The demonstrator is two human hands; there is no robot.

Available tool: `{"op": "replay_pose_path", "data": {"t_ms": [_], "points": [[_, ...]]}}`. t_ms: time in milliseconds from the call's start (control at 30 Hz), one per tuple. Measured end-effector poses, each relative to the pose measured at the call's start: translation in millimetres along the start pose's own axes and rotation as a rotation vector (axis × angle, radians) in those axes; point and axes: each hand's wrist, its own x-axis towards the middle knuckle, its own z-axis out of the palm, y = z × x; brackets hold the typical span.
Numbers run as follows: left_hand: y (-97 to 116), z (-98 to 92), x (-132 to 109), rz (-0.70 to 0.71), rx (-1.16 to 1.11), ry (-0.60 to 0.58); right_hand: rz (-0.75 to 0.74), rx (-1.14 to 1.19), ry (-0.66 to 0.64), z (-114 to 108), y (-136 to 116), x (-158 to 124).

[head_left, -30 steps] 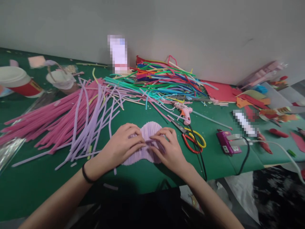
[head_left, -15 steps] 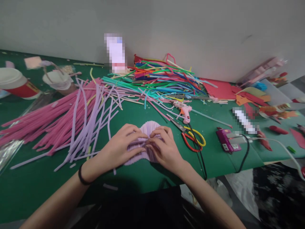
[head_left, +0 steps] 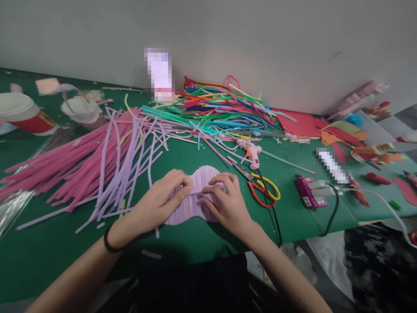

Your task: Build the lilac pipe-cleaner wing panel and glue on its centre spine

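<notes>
A ribbed, pale lilac piece (head_left: 195,212) with wavy edges lies on the green table near its front edge. A thin lilac strip (head_left: 196,192) runs across its middle. My left hand (head_left: 163,198) rests over the left part, thumb and fingers pinched together on the strip's left end. My right hand (head_left: 228,200) is over the right part, its thumb and fingertips curled around the strip near the centre. Scissors (head_left: 262,190) with red and yellow handles lie right of my right hand, below a pink glue gun (head_left: 252,155).
Pink stems (head_left: 81,161) and lilac stems (head_left: 127,165) spread at the left, near two cups. Multicoloured stems (head_left: 224,106) are heaped at the back. A purple power box (head_left: 309,193) with cables sits at the right, near red sheets (head_left: 299,124).
My left hand has drawn left from the centre, and its fingers have closed. More of the lilac piece and the strip now shows between my hands. The right hand has barely moved.
</notes>
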Motion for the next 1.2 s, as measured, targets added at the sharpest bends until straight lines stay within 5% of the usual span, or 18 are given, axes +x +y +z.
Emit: {"op": "replay_pose_path", "data": {"t_ms": [367, 833, 1200], "points": [[-1, 2.9, 2, 0.055, 0.056, -0.002, -0.191, -0.187, 0.061, 26, 7, -2], [-3, 5.3, 2, 0.051, 0.042, -0.028, -0.498, -0.4, 0.118, 24, 8, 7], [-2, 4.2, 2, 0.068, 0.052, -0.019, -0.475, -0.298, 0.077, 11, 9, 5]]}}
